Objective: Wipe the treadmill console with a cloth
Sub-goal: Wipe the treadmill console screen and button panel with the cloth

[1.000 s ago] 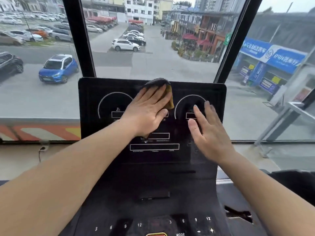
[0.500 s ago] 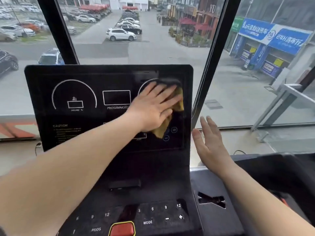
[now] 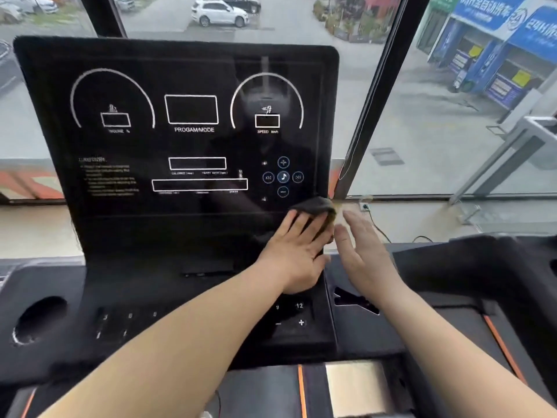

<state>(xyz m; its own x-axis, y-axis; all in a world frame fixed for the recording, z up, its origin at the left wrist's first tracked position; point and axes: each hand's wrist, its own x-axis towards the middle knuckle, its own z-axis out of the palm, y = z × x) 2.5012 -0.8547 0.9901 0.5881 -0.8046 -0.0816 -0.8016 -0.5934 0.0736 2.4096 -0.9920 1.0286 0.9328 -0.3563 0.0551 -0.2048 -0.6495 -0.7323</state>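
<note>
A black treadmill console (image 3: 180,131) stands upright before a tall window (image 3: 437,131). Its glossy panel carries two white arcs, several outlined boxes and a cluster of small round music buttons (image 3: 283,177). Through the glass are a grey street, a parked white car (image 3: 220,13) and a blue shopfront (image 3: 497,40). A dark window post (image 3: 376,95) rises beyond the fingertips of both hands.

The cloth (image 3: 315,205), dark with a yellowish edge, is bunched at the panel's lower right corner, directly below the music buttons. The left hand (image 3: 297,251) lies flat on it, fingers straight and slightly spread, pressing it against the console. The cloth shows just past the fingertips. The right hand (image 3: 364,254) is just to the right of the cloth, off the panel's edge, fingers straight and close together, holding nothing. Whether it touches the cloth cannot be told.

Below the panel is a matte black deck. Number keys (image 3: 298,306) sit under the left wrist.

Far to the left of the left hand, a round cup holder (image 3: 39,319) is sunk into the deck. Its inside is dark, and its contents cannot be made out. Under the right wrist is an irregular slot (image 3: 355,301), also dark inside.
</note>
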